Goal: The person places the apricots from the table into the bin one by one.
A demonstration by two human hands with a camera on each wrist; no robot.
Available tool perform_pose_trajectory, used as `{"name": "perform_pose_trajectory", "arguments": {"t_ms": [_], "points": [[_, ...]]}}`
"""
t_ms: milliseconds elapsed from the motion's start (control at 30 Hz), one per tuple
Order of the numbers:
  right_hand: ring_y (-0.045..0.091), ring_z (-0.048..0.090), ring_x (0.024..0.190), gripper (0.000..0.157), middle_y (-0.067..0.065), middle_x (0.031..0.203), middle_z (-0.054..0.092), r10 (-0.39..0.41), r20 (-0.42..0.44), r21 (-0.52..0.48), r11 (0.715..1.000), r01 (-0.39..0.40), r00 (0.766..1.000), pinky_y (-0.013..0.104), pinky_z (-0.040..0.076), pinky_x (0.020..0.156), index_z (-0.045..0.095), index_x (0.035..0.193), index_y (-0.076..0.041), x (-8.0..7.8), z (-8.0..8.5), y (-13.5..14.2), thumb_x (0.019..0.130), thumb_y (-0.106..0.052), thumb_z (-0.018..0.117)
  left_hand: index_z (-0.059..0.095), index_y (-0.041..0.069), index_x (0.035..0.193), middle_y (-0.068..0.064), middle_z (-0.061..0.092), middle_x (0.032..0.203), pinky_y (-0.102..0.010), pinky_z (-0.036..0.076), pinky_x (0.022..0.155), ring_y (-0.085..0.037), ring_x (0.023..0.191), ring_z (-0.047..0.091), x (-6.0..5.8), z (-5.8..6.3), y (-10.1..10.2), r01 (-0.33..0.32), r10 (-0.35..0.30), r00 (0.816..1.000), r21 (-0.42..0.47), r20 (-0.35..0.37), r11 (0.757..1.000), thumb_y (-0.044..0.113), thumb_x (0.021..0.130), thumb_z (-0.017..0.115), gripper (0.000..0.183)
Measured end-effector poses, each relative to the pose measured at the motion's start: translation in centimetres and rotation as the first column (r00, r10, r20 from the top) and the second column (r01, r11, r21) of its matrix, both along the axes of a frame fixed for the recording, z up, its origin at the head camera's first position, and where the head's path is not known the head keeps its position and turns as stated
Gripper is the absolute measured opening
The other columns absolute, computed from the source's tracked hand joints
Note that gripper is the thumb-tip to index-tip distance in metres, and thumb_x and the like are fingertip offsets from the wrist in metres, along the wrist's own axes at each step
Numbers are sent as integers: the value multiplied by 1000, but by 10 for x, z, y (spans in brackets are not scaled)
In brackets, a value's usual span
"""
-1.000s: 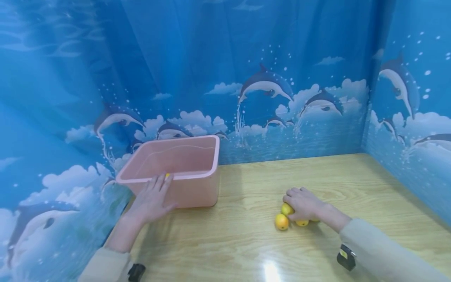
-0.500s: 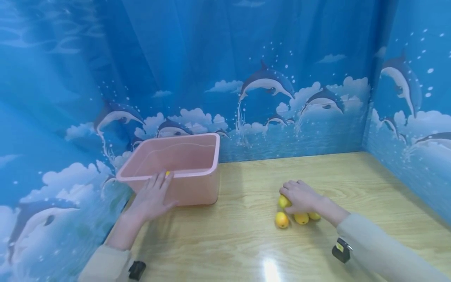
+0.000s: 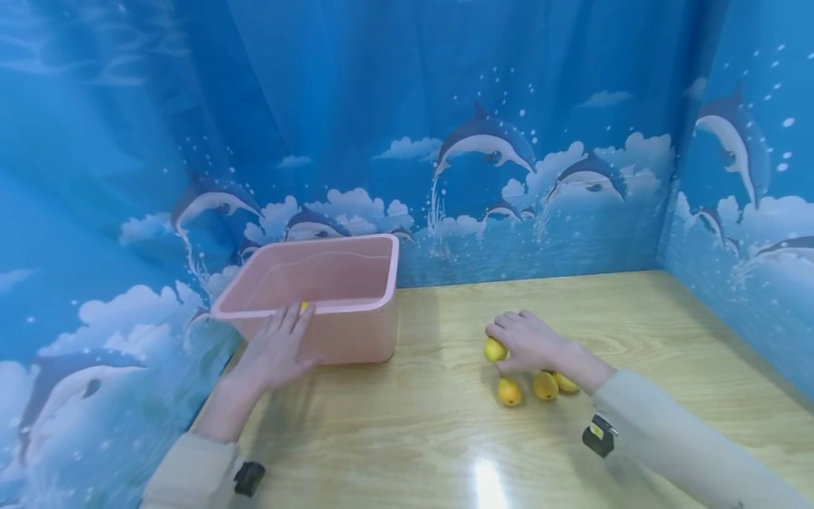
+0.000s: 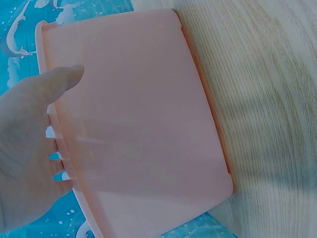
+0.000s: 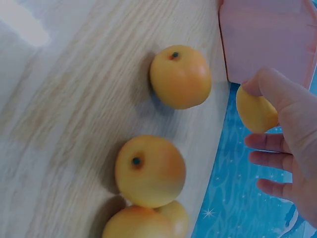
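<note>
In the head view my right hand pinches a small yellow fruit between thumb and fingertips. From the right wrist, that fruit shows below the thumb, with the other fingers spread beneath it. Several similar round fruits, yellow blushed orange, lie on the wooden table; one sits in front of the hand and another under the wrist. My left hand rests with straight fingers over the near rim of a pink plastic tub. Its thumb lies along the tub's outer wall.
The tub stands at the back left of the table, beside a blue dolphin-print curtain that closes off the back and sides. Inside the tub, a bit of yellow shows by the left fingertips.
My right hand has carried the pinched fruit left and away from the others, uncovering the fruits under the wrist. The left hand stays at the tub rim.
</note>
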State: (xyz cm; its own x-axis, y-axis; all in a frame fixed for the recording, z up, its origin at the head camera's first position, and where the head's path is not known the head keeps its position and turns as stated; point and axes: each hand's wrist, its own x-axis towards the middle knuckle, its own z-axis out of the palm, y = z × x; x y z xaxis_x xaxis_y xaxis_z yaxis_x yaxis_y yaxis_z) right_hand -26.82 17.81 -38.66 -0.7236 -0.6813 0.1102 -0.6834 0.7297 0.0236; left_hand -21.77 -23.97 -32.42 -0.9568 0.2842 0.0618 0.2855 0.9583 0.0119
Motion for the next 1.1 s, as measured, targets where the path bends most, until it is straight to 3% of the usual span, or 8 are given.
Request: {"name": "perform_pose_trajectory", "arguments": {"t_ms": [367,800,1100], "points": [[20,52,88,38,2,96,56,73,-122,-21,997,-76,990,41,43,74,57,101,-13,-7,9,-15,73,-35,70,8,4,149,-23,3,153,-55,9,110,-41,138,3,-1,0,1,3,-3,1000,-18,-12,1000,44,87,60,90],[16,46,75,33,-2,84,49,133,-189,8,991,-134,973,37,40,66,55,93,-15,-16,21,-32,72,-37,69,11,1,148,-26,8,151,-55,11,110,-44,137,7,0,-1,0,19,-19,1000,-17,-16,1000,43,88,59,88],[17,47,75,32,-1,84,50,140,-197,12,990,-140,970,34,38,61,56,93,-14,-29,40,-46,74,-38,68,8,4,149,-25,6,152,-54,10,110,-43,137,5,-2,1,2,0,0,1000,-31,7,1000,47,89,56,88]]}}
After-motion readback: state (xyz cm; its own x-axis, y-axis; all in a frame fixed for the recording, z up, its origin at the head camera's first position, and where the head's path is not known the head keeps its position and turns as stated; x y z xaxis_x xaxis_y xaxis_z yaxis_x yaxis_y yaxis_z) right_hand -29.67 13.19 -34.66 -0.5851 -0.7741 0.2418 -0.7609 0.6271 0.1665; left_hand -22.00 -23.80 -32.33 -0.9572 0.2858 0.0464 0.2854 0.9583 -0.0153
